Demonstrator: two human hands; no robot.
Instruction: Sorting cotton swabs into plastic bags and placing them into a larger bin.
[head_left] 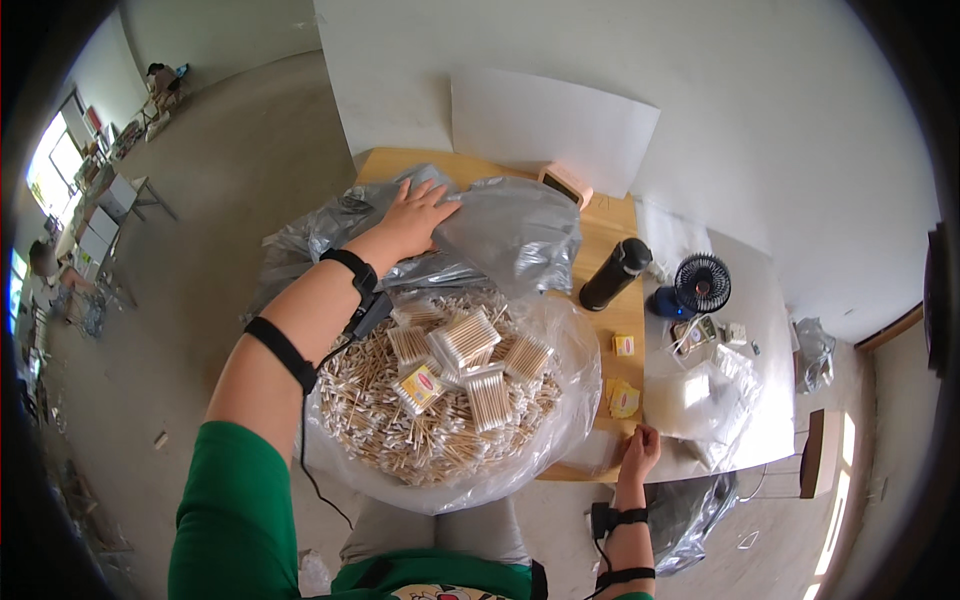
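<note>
My left hand (415, 218) lies with fingers spread on a grey plastic bag (510, 225) at the far side of the table. At the table's near right edge, my right hand (640, 455) has its fingers curled together; what they hold, if anything, cannot be made out. Close to it are yellow cards (622, 398) and clear plastic bags (690, 405). In front of me, a large clear bag (575, 400) holds a heap of loose cotton swabs (400, 440). Several swab bundles (488, 400) rest on top, along with a pack bearing a yellow label (420, 388).
A black bottle (615, 275), a small yellow box (624, 345) and a pink device (566, 185) stand on the wooden table (612, 220). To the right, a small fan (700, 285) stands on a white surface (765, 400). Other people sit far left.
</note>
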